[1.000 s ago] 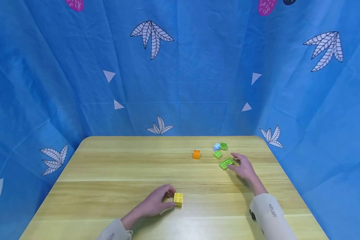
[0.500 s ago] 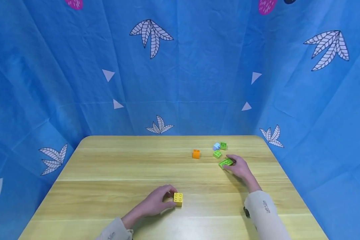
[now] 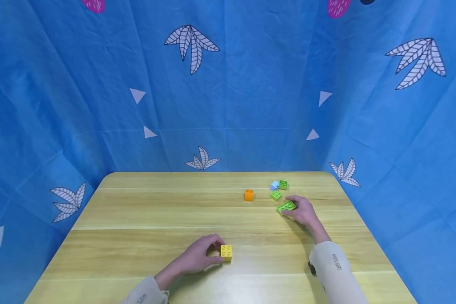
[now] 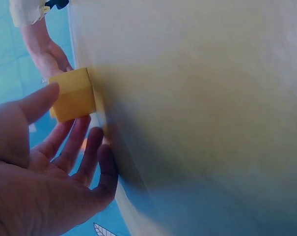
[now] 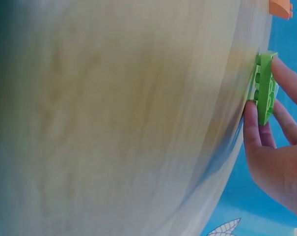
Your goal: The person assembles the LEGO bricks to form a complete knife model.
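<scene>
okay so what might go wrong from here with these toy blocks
The right hand could bump the nearest small green block when lifting the green plate. That plate lies studs down, so it may need turning before joining another. The left hand only pinches the yellow block, so it might slip.

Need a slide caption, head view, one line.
Left grip holds a yellow block, right grip holds an upturned green block; an orange block sits on the wood-grain table.

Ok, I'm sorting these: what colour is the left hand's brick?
A yellow brick, clearest in the head view.
</scene>
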### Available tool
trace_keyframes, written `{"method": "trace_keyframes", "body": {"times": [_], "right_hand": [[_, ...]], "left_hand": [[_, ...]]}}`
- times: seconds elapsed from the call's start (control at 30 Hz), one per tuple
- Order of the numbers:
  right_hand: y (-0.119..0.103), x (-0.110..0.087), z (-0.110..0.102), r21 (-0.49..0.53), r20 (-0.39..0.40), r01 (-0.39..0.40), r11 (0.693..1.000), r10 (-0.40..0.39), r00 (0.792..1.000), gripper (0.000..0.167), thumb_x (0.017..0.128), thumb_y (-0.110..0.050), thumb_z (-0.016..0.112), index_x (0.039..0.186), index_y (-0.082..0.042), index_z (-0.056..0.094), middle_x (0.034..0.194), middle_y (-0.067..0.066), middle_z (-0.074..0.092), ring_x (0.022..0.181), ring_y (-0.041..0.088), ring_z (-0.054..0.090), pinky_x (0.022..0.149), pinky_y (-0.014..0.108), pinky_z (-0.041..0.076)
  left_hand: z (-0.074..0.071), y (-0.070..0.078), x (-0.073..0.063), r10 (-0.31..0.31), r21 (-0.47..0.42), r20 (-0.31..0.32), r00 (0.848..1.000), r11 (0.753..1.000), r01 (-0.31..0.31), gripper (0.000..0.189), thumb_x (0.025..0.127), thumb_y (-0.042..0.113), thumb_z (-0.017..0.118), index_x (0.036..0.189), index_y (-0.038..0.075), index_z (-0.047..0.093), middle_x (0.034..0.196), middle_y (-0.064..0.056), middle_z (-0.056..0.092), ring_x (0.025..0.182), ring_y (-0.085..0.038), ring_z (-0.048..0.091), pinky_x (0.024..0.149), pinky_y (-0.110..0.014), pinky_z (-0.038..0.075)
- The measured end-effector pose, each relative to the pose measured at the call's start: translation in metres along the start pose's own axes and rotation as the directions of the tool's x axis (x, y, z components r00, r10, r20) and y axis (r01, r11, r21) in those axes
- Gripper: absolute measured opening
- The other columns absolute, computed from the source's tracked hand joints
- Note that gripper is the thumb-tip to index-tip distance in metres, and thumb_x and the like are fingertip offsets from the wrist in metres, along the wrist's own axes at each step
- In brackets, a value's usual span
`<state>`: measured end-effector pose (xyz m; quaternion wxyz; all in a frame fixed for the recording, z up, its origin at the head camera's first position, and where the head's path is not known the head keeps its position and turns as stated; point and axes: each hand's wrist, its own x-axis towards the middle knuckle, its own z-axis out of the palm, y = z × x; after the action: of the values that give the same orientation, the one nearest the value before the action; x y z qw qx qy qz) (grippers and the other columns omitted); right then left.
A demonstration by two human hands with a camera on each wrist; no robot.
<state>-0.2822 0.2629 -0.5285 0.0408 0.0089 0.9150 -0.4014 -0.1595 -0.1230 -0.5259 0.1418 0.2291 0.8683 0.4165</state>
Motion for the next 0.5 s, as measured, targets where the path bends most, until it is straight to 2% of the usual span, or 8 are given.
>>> {"method": "trace_keyframes", "body": {"times": [0.2,0.5], "right_hand": [[0.0020,-0.0002,0.0004,0.017,-0.023,-0.001,1.000,0.002,1.000,0.053,0.086,-0.013,0.084,0.132,0.003,0.063,0.132,0.030,0.062,0.120,0.046,0.060,0.103,0.057,0.050],[0.0012,-0.0065,-0.0007,0.034,-0.043,0.010,0.999,-0.009,0.999,0.041,0.091,-0.019,0.080,0.126,0.000,0.068,0.125,0.026,0.065,0.113,0.040,0.064,0.096,0.053,0.054]], "left_hand": [[0.0004,-0.0001,0.0005,-0.007,0.000,0.004,1.000,1.000,0.007,0.030,0.092,0.031,0.079,0.117,0.025,0.064,0.116,0.008,0.066,0.112,-0.020,0.062,0.103,-0.044,0.052],[-0.0001,-0.0002,-0.0007,-0.005,0.012,0.000,1.000,1.000,0.005,0.031,0.091,0.033,0.079,0.117,0.025,0.064,0.116,0.008,0.066,0.113,-0.019,0.063,0.104,-0.047,0.052]]}}
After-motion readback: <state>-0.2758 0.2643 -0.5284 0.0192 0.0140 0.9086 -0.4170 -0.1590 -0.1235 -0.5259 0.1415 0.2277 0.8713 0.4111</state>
